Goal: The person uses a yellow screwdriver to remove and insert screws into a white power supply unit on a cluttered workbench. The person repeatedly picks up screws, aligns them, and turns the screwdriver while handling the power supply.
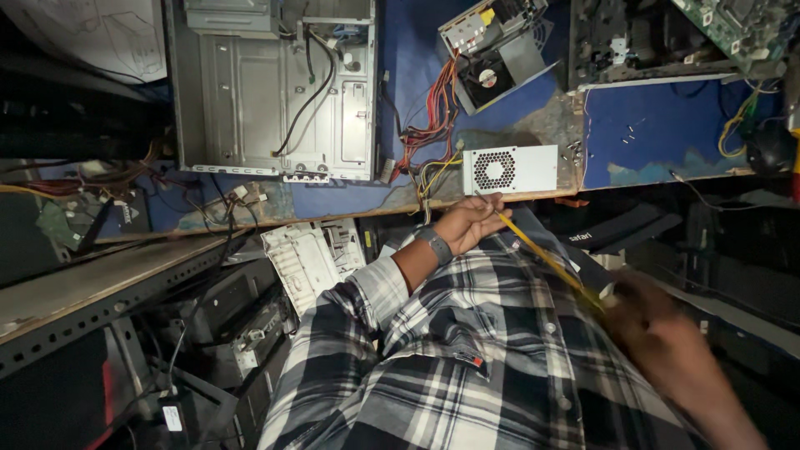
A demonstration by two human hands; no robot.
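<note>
From the head camera I see my left hand (pixel 468 223) curled closed at the edge of the blue workbench (pixel 667 133), fingers pinching the top end of a thin yellow cable (pixel 546 258). The cable runs taut and diagonal across my plaid shirt to my right hand (pixel 658 333), which is blurred; I cannot tell how its fingers sit, though the cable ends there. Just above the left hand lies a white perforated metal power supply box (pixel 510 169), with a bundle of coloured wires (pixel 429 125) beside it. I judge steady tension and a firm left pinch matter most.
</note>
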